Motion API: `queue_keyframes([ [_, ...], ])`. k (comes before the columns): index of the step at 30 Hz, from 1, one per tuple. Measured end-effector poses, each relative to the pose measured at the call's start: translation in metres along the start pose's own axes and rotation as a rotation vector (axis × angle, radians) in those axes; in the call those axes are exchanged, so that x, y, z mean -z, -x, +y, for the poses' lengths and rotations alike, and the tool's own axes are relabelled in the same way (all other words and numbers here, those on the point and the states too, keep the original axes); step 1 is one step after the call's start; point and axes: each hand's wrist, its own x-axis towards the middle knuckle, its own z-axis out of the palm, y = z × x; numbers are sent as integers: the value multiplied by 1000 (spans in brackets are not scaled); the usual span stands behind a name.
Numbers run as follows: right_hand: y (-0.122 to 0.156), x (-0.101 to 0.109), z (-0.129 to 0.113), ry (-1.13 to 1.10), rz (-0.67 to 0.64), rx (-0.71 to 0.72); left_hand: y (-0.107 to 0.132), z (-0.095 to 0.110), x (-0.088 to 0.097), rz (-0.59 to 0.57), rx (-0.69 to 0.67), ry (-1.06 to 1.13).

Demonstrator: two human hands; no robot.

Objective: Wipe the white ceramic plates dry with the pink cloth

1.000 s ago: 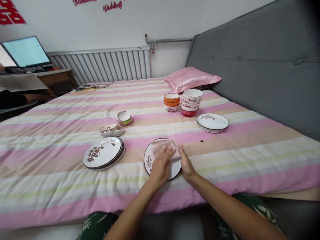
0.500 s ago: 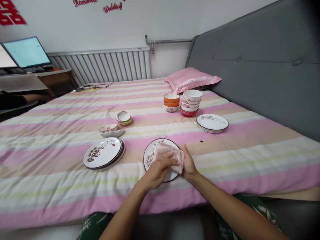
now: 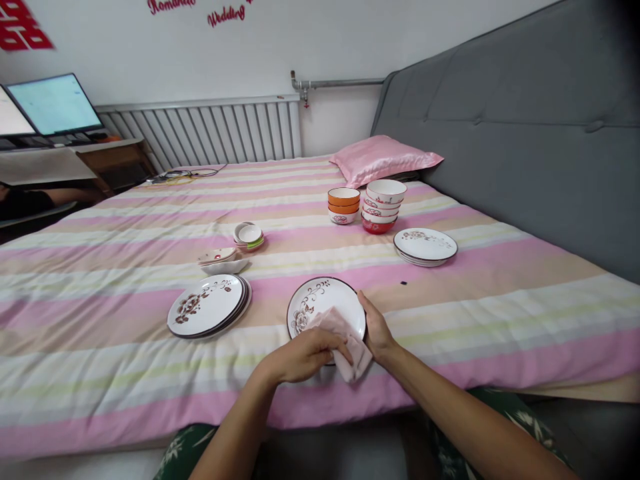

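A white plate (image 3: 337, 298) with a dark rim and brown flower pattern is near the front edge of the bed. My right hand (image 3: 377, 330) grips its right rim, thumb along the edge and fingers hidden beneath. Over the lower part of the plate, my left hand (image 3: 313, 350) presses a pale pink cloth (image 3: 345, 337), closed on it; one end of the cloth hangs past the plate's near rim. To the left lies a stack of similar plates (image 3: 207, 307), and another plate stack (image 3: 426, 245) sits to the right.
Farther back stand orange and white bowls (image 3: 343, 205) beside a taller bowl stack (image 3: 384, 205). Small dishes (image 3: 249, 235) and boat-shaped dishes (image 3: 223, 265) lie left of centre. A pink pillow (image 3: 385, 160) rests by the grey headboard (image 3: 520, 127). A small black piece (image 3: 403, 283) lies on the striped sheet.
My left hand has moved the cloth down toward the plate's near rim, uncovering the plate's upper part. My right hand stays on the right rim.
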Motion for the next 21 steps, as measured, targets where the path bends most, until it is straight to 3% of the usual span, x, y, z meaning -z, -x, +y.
queue_keyframes([
  [5, -3, 6, 4, -23, 111, 49, 4, -7, 3, -74, 46, 92],
  [11, -4, 6, 5, -25, 95, 22, 8, -10, 7, -116, 121, 190],
  [16, -8, 14, 9, 108, 114, 134, 12, -1, 11, -153, 162, 242],
  [19, -10, 19, 11, 170, 135, 181, 20, -1, 18, 13, 207, 369],
  [21, -10, 20, 11, 194, 161, 199, 26, -5, 25, 283, 216, 484],
])
